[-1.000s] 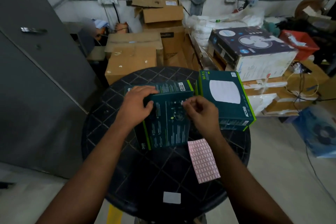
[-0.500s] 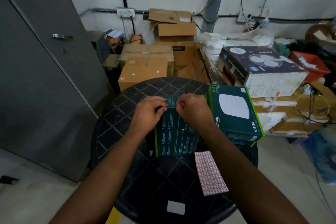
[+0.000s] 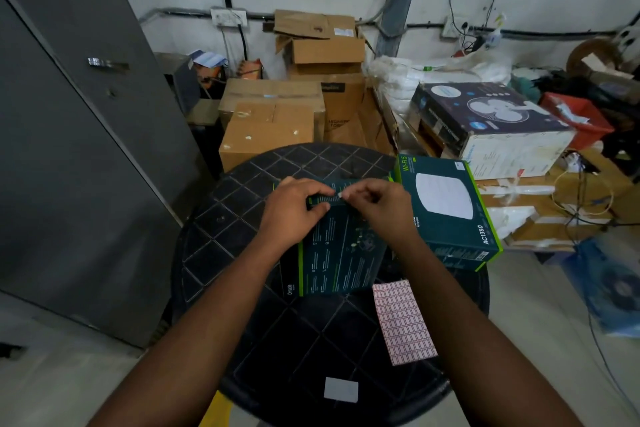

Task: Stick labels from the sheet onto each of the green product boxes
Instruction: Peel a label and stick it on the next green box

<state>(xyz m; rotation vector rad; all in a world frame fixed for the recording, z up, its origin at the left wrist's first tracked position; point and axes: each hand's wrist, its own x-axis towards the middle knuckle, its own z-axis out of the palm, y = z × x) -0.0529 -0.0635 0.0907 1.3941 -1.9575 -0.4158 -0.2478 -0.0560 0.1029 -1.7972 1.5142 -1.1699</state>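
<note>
— Why's the label sheet (image 3: 403, 322) at the near edge of the desk (image 3: 242, 204)?

— Within reach. Beyond it, both hands meet on the green box (image 3: 341, 253): left hand (image 3: 294, 210) gripping its far edge steady, right hand (image 3: 382, 210) pinching a small label (image 3: 340, 195) onto it.

— The second box (image 3: 446, 208)?

— Farther right, waiting.

A cluttered storeroom: stacked cardboard cartons (image 3: 273, 121), boxed fan (image 3: 485, 125), grey metal cabinet (image 3: 69, 149).
</note>
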